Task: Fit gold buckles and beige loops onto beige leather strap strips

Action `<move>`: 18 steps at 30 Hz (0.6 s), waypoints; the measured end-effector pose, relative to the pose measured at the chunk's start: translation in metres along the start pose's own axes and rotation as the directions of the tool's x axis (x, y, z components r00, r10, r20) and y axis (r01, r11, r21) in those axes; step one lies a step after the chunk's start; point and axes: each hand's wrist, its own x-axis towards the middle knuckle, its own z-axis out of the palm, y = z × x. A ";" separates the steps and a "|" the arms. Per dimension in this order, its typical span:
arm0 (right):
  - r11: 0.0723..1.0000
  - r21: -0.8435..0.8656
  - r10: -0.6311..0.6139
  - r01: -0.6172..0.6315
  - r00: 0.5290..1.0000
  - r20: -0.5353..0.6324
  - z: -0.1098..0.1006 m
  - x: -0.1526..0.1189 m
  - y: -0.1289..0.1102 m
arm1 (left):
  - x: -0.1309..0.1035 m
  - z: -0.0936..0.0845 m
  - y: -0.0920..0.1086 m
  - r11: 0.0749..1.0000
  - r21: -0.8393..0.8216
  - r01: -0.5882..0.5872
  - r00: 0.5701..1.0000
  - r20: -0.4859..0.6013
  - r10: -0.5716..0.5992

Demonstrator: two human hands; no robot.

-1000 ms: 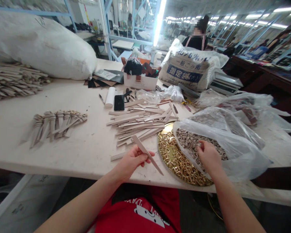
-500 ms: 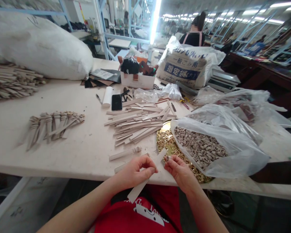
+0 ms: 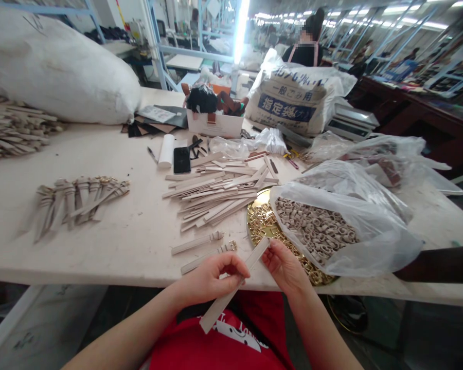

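Note:
My left hand pinches a flat beige strap near its middle. The strap slants from my lap up to the right. At its upper end my right hand is closed, fingertips on a small beige strap loop that they mostly hide. Just beyond my left hand lie two straps with loops on them, one of which, a buckled strap, carries a gold buckle. To the right, beige loops fill a plastic bag, which overlaps a gold tray of small gold buckles.
Loose strap pieces are heaped mid-table. A bunch of buckled straps lies at the left, near a large white sack. Farther back are a phone, a white box and a printed bag. A person is beyond.
My right hand has brought the loop from beside the strap to its upper end, where they now meet. My left hand keeps its pinch on the strap. The view has shifted slightly.

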 end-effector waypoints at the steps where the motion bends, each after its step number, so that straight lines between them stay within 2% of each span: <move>1: 1.000 -0.002 -0.007 0.007 1.000 0.007 0.002 -0.001 0.000 | 0.000 0.001 -0.003 1.000 0.001 0.007 1.000 -0.013 -0.007; 7: 0.999 -0.030 -0.031 0.031 0.999 0.019 0.013 -0.007 -0.004 | 0.000 0.001 -0.009 0.998 -0.057 0.034 0.999 -0.011 -0.035; 11: 0.998 -0.068 -0.013 0.014 1.000 0.010 0.014 -0.009 -0.005 | 0.001 -0.001 -0.007 0.987 -0.069 0.144 0.988 0.067 -0.139; 15: 0.990 -0.141 0.007 0.002 0.998 0.065 0.014 -0.012 0.000 | 0.008 -0.001 -0.006 0.976 -0.126 0.177 0.983 0.063 -0.170; 18: 0.977 -0.214 0.009 0.016 0.993 0.115 0.015 -0.015 0.006 | 0.014 0.000 -0.004 0.974 -0.026 0.226 0.973 0.045 -0.225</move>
